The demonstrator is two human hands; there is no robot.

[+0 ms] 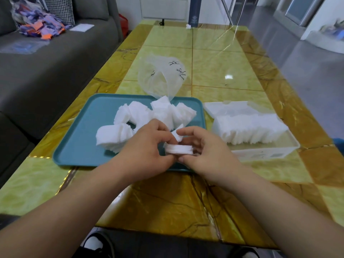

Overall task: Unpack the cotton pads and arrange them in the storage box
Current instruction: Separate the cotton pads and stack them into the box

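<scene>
Storage box (264,153) mostly filled; loose pads (154,114) remain on tray (74,146); your left hand (149,146) and right hand (206,148) pinch small stack (178,148).

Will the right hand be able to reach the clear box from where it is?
Probably yes. The storage box sits open just beside the right hand, with nothing between them, though the hand is holding a stack of pads.
</scene>
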